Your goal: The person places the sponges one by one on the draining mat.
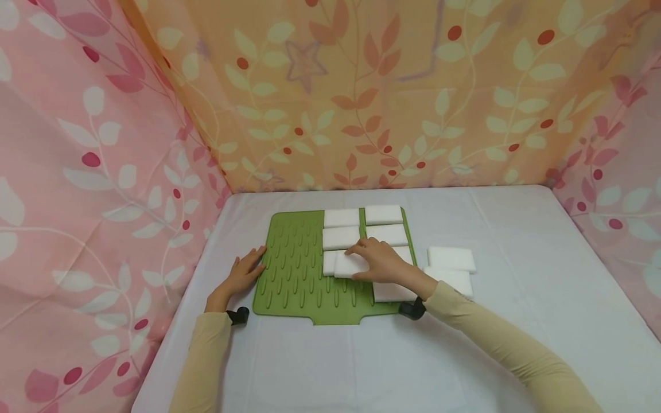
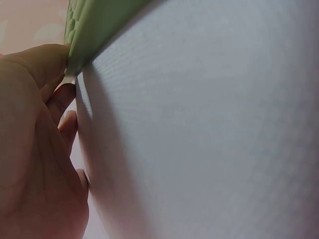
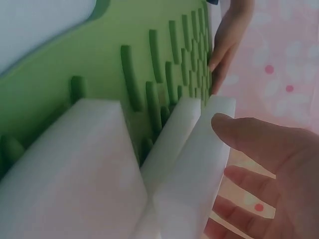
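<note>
A green mat with raised oval ridges lies on the table. White sponge blocks lie in two columns on its right half. My right hand pinches one white sponge block between thumb and fingers, partly overlapping another block in the left column. In the right wrist view, the thumb presses the held block's edge, while a neighbouring block fills the near side. With loosely extended fingers, my left hand touches the mat's left edge; the left wrist view shows its thumb against the green rim.
Right of the mat, more white blocks lie on the white-covered table. Floral cloth walls surround the table at the back and sides. A tab projects from the mat's near edge.
</note>
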The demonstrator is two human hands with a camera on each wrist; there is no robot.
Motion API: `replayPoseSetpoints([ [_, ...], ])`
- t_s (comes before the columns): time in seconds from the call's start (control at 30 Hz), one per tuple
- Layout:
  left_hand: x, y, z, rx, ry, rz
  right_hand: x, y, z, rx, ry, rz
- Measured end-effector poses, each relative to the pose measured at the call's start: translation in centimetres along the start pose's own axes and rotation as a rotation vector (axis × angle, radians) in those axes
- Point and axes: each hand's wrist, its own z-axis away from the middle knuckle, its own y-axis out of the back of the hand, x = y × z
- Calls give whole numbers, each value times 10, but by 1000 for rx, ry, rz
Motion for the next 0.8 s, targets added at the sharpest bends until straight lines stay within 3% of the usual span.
replayPoseSetpoints([
  [0.37, 5, 2, 2, -6, 6, -4, -16, -17, 3, -58, 67, 20],
  [0.57, 3, 2, 1, -10, 20, 6, -24, -20, 6, -48, 117, 19],
  [0.8, 4, 3, 1, -14, 26, 2, -31, -18, 9, -62, 108, 34],
])
